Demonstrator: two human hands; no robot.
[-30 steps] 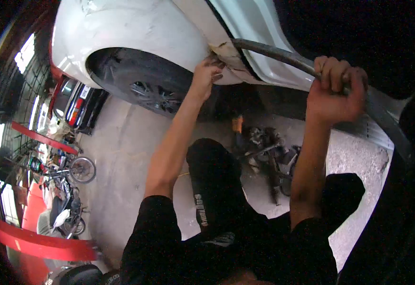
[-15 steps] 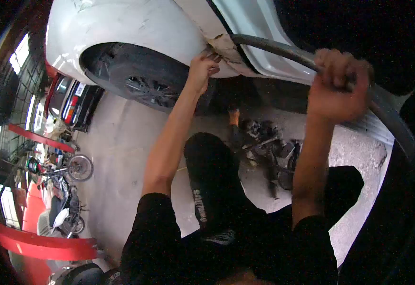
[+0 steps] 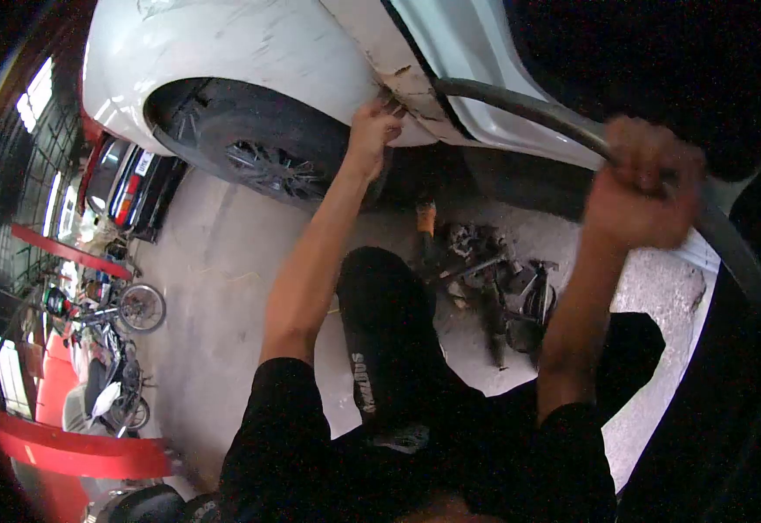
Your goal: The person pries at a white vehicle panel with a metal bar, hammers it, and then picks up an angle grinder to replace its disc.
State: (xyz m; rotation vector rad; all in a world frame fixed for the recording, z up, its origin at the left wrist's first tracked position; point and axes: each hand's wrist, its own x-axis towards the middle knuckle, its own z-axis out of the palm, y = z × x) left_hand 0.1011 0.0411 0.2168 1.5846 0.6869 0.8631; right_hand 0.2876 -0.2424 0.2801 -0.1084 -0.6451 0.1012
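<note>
My left hand (image 3: 375,132) is at the lower rear edge of a white car's scratched front fender (image 3: 241,44). Its fingers are pinched together by the rusty, chipped sill (image 3: 411,91); whatever they hold is hidden. My right hand (image 3: 646,183), slightly blurred, is closed around a long, dark, curved strip (image 3: 528,100) that looks like a rubber door seal. One end of the strip lies near the door opening's edge, and the other curves away to the right. The front wheel (image 3: 280,166) sits left of my left hand.
Dark mechanical parts (image 3: 493,288) lie on the concrete floor (image 3: 223,261) beyond my knee. A motorcycle (image 3: 119,375), a bicycle wheel (image 3: 142,309), red beams (image 3: 75,444) and a dark car (image 3: 141,196) stand to the left. A foot (image 3: 426,218) shows under the white car.
My right hand has moved down and to the right, and the strip's near portion has shifted with it. My left hand stays at almost the same spot on the fender edge.
</note>
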